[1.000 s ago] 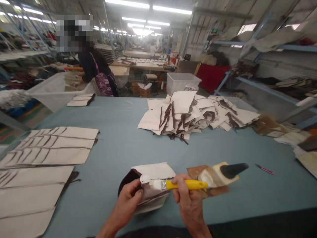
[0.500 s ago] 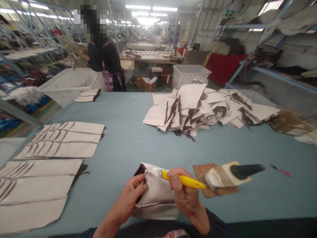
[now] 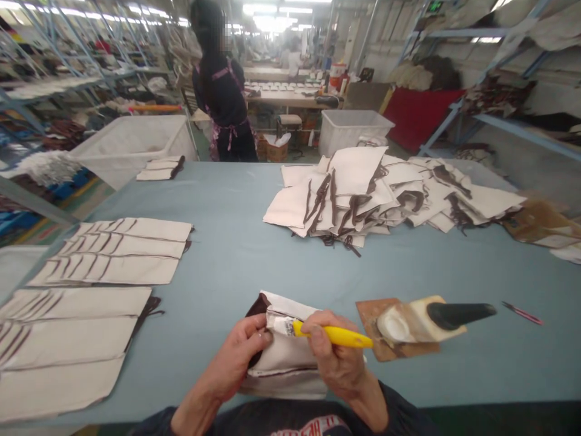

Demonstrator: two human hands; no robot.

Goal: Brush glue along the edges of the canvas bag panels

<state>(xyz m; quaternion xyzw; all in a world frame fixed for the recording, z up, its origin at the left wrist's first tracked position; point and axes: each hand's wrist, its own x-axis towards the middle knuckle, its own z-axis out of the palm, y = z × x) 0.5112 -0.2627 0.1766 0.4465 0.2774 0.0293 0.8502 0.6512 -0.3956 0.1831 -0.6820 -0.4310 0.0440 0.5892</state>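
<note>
A cream fabric pouch with a dark brown lining lies on the table in front of me. My left hand pinches its open left edge between thumb and fingers. In my right hand is a paintbrush with a yellow handle. Its white-coated bristles touch the pouch near the upper left edge, close to my left fingertips. To the right, a cut-open plastic container with a black handle and white paste inside rests on a brown board.
Cream pieces with brown trim lie in overlapping rows at left, with a smaller stack behind. A loose heap covers the back right. Thread snips lie at right. Beyond the table are a co-worker and white bins.
The brush tip has moved slightly left and down along the pouch edge. The co-worker has turned and shifted right, away from the left bin. My view has shifted slightly.
</note>
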